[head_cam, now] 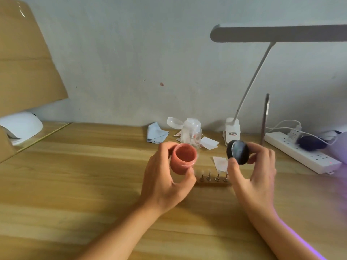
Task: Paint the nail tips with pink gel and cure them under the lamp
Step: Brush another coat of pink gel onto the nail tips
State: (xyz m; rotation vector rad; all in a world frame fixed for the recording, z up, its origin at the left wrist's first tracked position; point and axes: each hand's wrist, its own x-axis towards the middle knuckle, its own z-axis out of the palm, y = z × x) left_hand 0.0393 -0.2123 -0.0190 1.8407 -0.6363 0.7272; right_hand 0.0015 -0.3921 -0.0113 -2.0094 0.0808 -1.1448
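Note:
My left hand (165,182) grips a small open jar of pink gel (183,158), held above the wooden table with its mouth tilted towards me. My right hand (257,175) holds the jar's black lid (238,152) between thumb and fingers, apart from the jar and to its right. Between and behind my hands, a wooden strip (213,183) carries several clear nail tips on small metal stands (208,176). A white curing lamp (20,126) sits at the far left of the table.
A clear pump bottle (191,133), a blue cloth (156,134) and white paper wipes (209,143) lie behind the hands. A white desk lamp (232,130) arches overhead. A power strip (302,154) with cables lies at right. Cardboard (24,59) leans at left.

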